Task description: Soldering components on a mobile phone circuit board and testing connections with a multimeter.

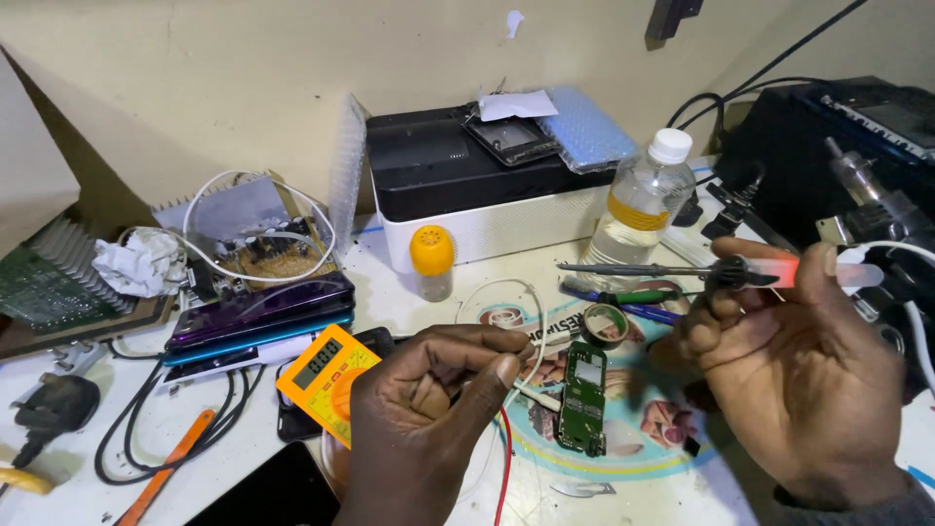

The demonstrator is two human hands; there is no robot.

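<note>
right hand (779, 360): raised over the bench (429, 302), fingers closed round a soldering iron (721, 273), translucent pink handle, dark tip pointing left.
left hand (438, 409): low centre, thumb and forefinger pressed together; seems to pinch a thin white wire (531, 336), contact not clear.
board (584, 399): green, narrow, lies flat on a printed mat (633, 448) between the two hands, touched by neither.
meter (321, 380): orange, just left of the left hand, partly behind it.
tape roll (606, 324): just behind the board.
bottle (643, 209): clear, white cap, yellow label, stands behind the iron tip.
small bottle (431, 261): orange cap, in front of a black-and-white box (477, 195).
phones (258, 317): stacked, left of the meter.
blade (582, 489): on the mat, near edge.
</note>
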